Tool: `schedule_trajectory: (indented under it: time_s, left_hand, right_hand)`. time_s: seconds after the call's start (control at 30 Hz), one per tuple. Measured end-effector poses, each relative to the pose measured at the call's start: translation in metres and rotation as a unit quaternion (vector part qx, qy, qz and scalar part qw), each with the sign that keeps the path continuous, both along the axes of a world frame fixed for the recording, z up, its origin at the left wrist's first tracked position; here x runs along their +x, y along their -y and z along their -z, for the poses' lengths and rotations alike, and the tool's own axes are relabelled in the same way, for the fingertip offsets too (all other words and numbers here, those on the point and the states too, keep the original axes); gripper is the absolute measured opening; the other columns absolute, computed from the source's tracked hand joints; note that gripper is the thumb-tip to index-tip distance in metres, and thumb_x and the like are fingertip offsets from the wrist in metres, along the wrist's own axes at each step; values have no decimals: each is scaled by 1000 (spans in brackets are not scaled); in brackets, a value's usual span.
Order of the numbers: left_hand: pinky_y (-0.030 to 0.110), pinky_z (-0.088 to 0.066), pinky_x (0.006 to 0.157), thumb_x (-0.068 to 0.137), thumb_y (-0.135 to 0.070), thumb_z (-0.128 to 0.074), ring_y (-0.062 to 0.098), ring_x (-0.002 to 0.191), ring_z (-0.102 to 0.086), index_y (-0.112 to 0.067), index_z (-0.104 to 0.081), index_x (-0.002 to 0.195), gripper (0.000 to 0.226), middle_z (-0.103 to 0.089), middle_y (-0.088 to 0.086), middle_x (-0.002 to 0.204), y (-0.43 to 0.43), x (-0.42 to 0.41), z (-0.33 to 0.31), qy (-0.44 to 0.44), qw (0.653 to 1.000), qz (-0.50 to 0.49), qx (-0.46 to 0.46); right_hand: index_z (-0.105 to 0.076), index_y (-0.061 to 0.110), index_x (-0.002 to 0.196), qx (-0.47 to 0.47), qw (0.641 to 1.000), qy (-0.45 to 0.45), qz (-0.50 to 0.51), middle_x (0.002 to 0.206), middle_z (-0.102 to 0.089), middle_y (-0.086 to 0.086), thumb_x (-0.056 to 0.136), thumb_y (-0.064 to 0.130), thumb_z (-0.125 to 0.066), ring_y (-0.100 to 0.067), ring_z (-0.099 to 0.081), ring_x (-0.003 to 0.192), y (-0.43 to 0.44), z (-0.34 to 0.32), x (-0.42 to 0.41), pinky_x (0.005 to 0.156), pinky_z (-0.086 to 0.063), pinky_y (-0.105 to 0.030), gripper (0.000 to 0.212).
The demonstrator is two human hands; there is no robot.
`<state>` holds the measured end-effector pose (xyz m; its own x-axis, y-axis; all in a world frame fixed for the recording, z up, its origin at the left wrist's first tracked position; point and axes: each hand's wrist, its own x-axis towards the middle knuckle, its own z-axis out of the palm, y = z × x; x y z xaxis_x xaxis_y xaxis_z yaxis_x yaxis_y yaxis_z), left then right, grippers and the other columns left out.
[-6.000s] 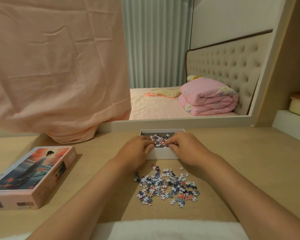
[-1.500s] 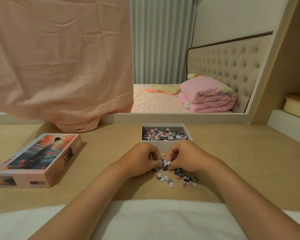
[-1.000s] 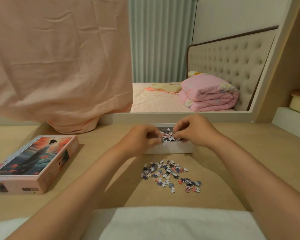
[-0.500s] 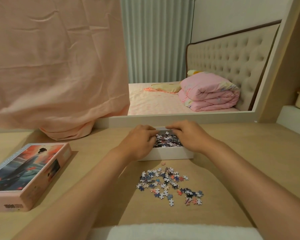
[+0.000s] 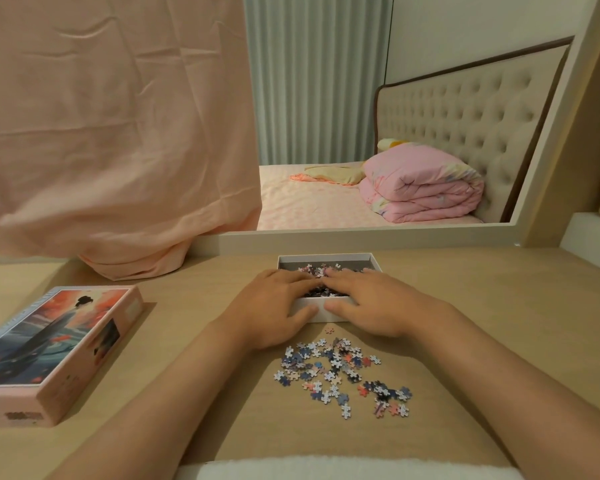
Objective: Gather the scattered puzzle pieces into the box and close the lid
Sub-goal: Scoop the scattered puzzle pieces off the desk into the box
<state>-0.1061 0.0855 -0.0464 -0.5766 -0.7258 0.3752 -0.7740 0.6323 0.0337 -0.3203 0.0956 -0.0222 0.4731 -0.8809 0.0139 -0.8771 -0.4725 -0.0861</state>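
1. Loose puzzle pieces [image 5: 340, 372] on counter [image 5: 499, 323], short of the fingers; lid [image 5: 49, 348] far to their left.
2. Left hand [image 5: 274, 306], right hand [image 5: 371, 306]: fingers flat, released, resting on pieces inside box [image 5: 321, 314].
3. Risk: pressing down may shove box away or flick pieces over its wall.

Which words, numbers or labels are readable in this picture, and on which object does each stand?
None can be read.
On the pink cardboard puzzle lid with painted figure: dark print on its near side, too blurred to read.
On the white open cardboard box: no text.
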Motion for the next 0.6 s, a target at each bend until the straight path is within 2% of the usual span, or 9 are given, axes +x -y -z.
schedule_trajectory:
  time_s: [0.13, 0.2, 0.27, 0.3, 0.37, 0.47, 0.53, 0.6]
  left_hand:
    - [27, -12, 116, 99, -51, -32, 7, 140, -29, -33, -33, 150, 55, -34, -10, 155, 4, -2, 2, 23, 999, -14, 25]
    - [28, -14, 117, 100, -47, -33, 9, 142, -26, -33, -29, 152, 54, -28, -10, 158, 1, -2, 0, -14, 999, -4, 43]
    - [31, -24, 116, 98, -43, -40, 11, 138, -32, -31, -38, 148, 51, -37, -7, 153, -3, 0, -4, -68, 997, 9, 26]
    - [32, -30, 111, 97, -40, -45, 12, 132, -38, -32, -46, 143, 47, -44, -8, 146, -6, 2, -8, -87, 996, 13, 4]
    - [30, -40, 94, 94, -35, -51, 10, 112, -49, -32, -58, 125, 33, -54, -12, 123, -14, 5, -18, -108, 993, 16, -42]
    - [28, -40, 68, 88, -29, -56, 4, 80, -50, -32, -61, 99, 13, -54, -16, 94, -29, 13, -32, -127, 990, 16, -54]
    - [27, -37, 62, 87, -34, -57, 1, 70, -50, -33, -61, 93, 7, -57, -15, 85, -40, 19, -38, -103, 995, 8, -2]
    - [27, -41, 62, 87, -46, -59, -1, 68, -53, -33, -64, 96, 17, -62, -17, 84, -49, 23, -39, -47, 993, -15, 108]
  right_hand:
    - [-21, 36, 155, -6, 999, -43, 33, 164, -13, 11, 99, 62, -20, -13, -11, 151, 2, 2, 2, 123, -2, -45, 62]
    - [-25, 37, 154, -26, 999, -30, 32, 164, -14, 10, 99, 61, -25, -14, -13, 151, 1, -1, 2, 122, -3, -46, 59]
    - [-39, 36, 148, -76, 997, 17, 5, 160, -27, 10, 100, 52, -39, -15, -25, 146, -1, -5, 3, 120, -14, -42, 51]
    - [-49, 36, 142, -104, 993, 49, -14, 154, -38, 10, 99, 45, -44, -15, -34, 139, -4, -8, 5, 115, -23, -42, 44]
    - [-63, 34, 126, -128, 985, 110, -44, 129, -57, 12, 99, 31, -49, -13, -49, 117, -9, -14, 11, 100, -40, -39, 31]
    - [-72, 33, 113, -68, 984, 159, -51, 102, -61, 15, 97, 18, -52, -5, -53, 89, -19, -24, 24, 83, -45, -28, 29]
    - [-73, 31, 113, -11, 988, 149, -41, 103, -66, 14, 97, 17, -53, -2, -56, 87, -27, -26, 29, 82, -45, -22, 29]
    - [-73, 28, 113, 33, 995, 91, -36, 105, -70, 11, 96, 15, -51, -4, -60, 86, -33, -22, 30, 79, -45, -22, 31]
